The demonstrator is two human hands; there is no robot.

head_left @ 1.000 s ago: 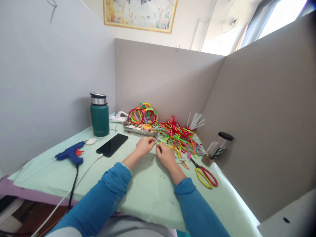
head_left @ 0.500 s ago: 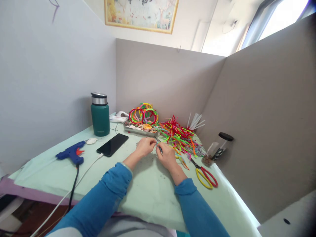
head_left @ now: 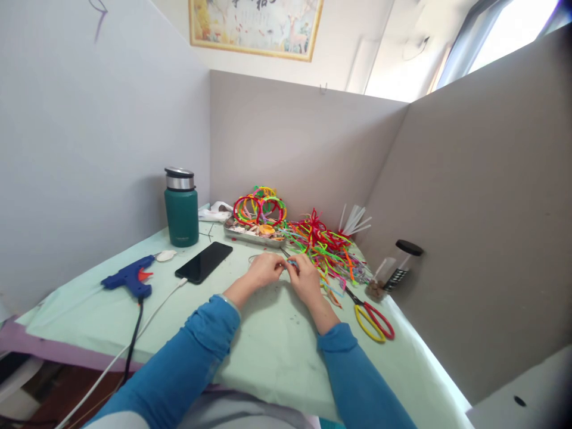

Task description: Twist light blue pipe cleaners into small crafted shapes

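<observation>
My left hand (head_left: 265,271) and my right hand (head_left: 306,281) meet over the middle of the table, fingertips nearly touching. Both are closed in a pinch around a small blue piece (head_left: 292,263), which looks like fuzzy pipe cleaner. My fingers cover most of it, so its full shape is hidden. Just behind my right hand spreads a heap of coloured pipe cleaners (head_left: 319,241). Beyond my left hand stands a metal tray (head_left: 254,239) with small scraps in it and pipe-cleaner rings (head_left: 259,208) at its back.
Scissors (head_left: 374,320) with red and yellow handles lie to the right, near a clear jar (head_left: 399,267) with a black lid. White sticks (head_left: 356,220) stand behind the heap. On the left are a phone (head_left: 204,262) with a cable, a blue glue gun (head_left: 129,277) and a green bottle (head_left: 181,217).
My right hand has shifted slightly to the right and turned, and more of the blue piece shows between the fingers. My left hand has barely moved.
</observation>
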